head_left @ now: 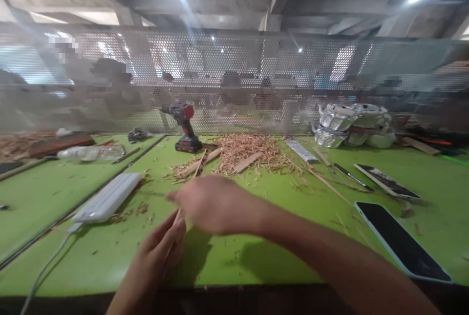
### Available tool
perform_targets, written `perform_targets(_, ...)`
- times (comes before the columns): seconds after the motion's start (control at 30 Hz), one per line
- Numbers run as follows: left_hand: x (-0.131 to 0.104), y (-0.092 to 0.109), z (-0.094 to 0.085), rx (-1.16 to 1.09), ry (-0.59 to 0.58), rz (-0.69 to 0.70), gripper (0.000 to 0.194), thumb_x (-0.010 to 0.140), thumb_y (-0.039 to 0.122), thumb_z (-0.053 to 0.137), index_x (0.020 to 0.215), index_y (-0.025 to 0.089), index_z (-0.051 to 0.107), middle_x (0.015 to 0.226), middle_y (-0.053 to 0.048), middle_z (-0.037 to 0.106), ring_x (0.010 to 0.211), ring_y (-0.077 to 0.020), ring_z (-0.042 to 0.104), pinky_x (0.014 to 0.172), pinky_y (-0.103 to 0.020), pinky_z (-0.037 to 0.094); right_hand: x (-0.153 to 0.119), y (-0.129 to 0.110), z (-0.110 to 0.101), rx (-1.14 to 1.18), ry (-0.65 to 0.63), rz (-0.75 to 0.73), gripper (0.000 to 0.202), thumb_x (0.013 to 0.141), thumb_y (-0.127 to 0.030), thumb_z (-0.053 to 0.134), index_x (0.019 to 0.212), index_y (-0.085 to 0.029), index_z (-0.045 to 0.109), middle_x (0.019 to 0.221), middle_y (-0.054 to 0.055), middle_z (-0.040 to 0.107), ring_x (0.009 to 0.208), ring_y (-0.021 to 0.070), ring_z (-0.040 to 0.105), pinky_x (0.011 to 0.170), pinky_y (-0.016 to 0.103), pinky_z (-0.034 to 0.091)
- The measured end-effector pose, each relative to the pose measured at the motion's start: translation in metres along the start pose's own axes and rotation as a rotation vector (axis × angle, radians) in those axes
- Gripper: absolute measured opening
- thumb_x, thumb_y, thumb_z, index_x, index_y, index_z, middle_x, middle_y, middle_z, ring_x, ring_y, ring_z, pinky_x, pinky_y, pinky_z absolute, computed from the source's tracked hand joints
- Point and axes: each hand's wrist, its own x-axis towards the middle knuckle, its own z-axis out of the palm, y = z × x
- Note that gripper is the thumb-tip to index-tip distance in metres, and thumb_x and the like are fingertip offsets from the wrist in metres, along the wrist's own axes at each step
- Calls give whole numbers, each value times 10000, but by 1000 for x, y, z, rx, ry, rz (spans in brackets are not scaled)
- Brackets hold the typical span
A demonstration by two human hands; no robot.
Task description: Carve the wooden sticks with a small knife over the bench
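Observation:
My left hand is closed around a thin wooden strip, which slants up and away from me. My right hand, smeared by motion, crosses over the strip just above the left and looks closed. From its left side a thin grey streak runs out over the table; whether this is a blade I cannot tell. Beyond the right hand a narrow stick with dark marks shows, in line with the strip; the hand hides any join. A heap of wood shavings lies behind the hands.
On the green table stand a cordless drill and foil-wrapped bundles. A white power strip with a cable lies left. Two phones, one at the front, a pen and a metal ruler lie right. A perforated screen rises behind.

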Motion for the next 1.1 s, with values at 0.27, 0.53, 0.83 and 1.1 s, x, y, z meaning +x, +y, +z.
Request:
perform_targets(0.27, -6, 11, 20, -131, -26, 38, 670, 720, 581, 868, 1238, 184, 717, 575, 92, 445, 429, -60, 349, 395, -174, 267, -12, 109, 18, 559, 148, 352, 519, 1110, -500, 391, 671, -225, 424, 589, -62, 384, 453, 80, 325, 472, 231, 330)
perform_targets(0.53, 15, 42, 14, -16, -241, 57, 546, 788, 572, 808, 1095, 150, 650, 557, 129, 314, 415, -44, 244, 406, -176, 166, 4, 170, 25, 529, 334, 532, 461, 1093, -456, 389, 694, -237, 460, 580, -68, 382, 517, 106, 338, 558, 267, 330)
perform_targets(0.83, 88, 98, 43, -217, -528, 37, 307, 896, 357, 738, 802, 191, 498, 567, 110, 367, 394, -7, 219, 382, -149, 167, 0, 188, 50, 381, 550, 569, 187, 1033, -301, 434, 909, -209, 540, 837, 36, 633, 769, 182, 580, 658, 255, 396)
perform_targets(1.1, 136, 88, 66, -194, -757, -54, 183, 985, 322, 624, 902, 198, 518, 588, 97, 400, 399, -39, 287, 385, -155, 210, -8, 213, 67, 129, 749, 416, 333, 1074, -373, 449, 1072, -168, 712, 840, 77, 713, 682, 204, 616, 608, 278, 414)
